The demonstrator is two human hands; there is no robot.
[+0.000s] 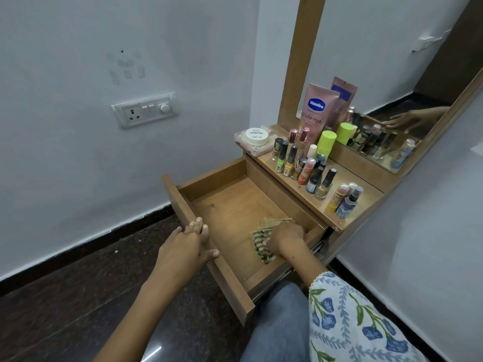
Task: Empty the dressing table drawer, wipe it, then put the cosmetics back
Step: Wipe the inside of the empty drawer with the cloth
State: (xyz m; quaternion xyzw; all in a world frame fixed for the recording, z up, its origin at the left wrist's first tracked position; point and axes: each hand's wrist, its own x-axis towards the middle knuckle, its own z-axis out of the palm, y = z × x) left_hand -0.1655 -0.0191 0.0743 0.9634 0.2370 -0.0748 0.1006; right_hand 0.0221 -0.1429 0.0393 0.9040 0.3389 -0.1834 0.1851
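Observation:
The wooden drawer point(224, 205) of the dressing table is pulled fully out, and a striped cloth is the only thing inside. My left hand point(187, 246) grips the drawer's front panel at its top edge. My right hand point(286, 237) presses that striped green-and-beige cloth point(264, 250) flat on the drawer floor near the right side. On the table top point(363, 202) stand several nail polish bottles point(300, 165), a pink Vaseline tube point(316, 111), a lime-capped bottle point(325, 145) and a white round jar point(256, 136).
A mirror point(392, 74) in a wooden frame rises behind the cosmetics. A switchboard point(146, 109) sits on the white wall to the left. Dark polished floor point(65, 296) lies left of the drawer. My knee in blue jeans point(279, 322) is under the drawer's near corner.

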